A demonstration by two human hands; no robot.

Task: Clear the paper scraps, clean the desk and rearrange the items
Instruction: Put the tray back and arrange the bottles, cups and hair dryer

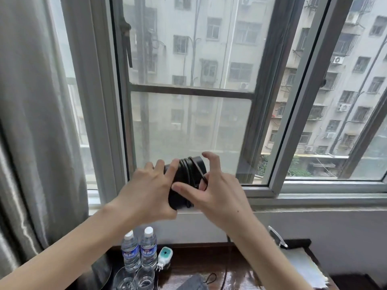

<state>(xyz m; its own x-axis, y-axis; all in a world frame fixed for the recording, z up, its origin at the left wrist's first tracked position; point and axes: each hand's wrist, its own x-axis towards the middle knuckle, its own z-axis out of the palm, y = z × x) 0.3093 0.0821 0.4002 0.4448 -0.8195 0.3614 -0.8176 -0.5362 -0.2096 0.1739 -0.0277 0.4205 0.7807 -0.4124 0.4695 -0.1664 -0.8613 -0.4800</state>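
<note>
Partly hidden by both hands, a black object (184, 181) wrapped in black cord is held up before the window, well above the table (209, 266); what it is stays unclear. Two water bottles (139, 251) and two glasses (134, 278) stand below, the glasses cut off. Left hand (146, 191) grips it; right hand (215, 191) pinches the cord, fingers spread.

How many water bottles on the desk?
2. Left water bottle and right water bottle stand upright side by side at the desk's back left, behind the glasses. The arms may hide more.
</note>
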